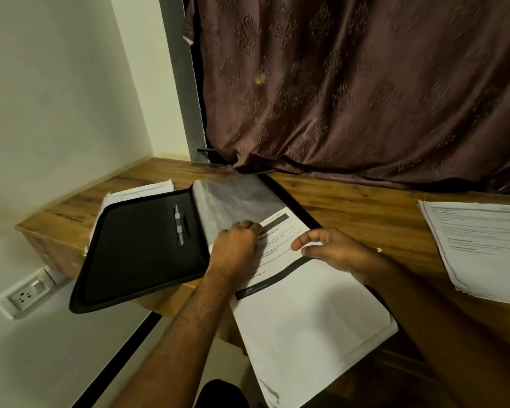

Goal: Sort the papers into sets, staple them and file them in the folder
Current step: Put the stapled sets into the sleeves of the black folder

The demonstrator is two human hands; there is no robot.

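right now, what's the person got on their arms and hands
Both forearms are bare, with no sleeves in view. The left hand wears nothing visible. The right hand shows a small pale object at its outer edge, possibly a ring; too small to tell.

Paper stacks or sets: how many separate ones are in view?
3: one set under both hands at the folder, one stack at the desk's right, one partly hidden under the folder's left cover.
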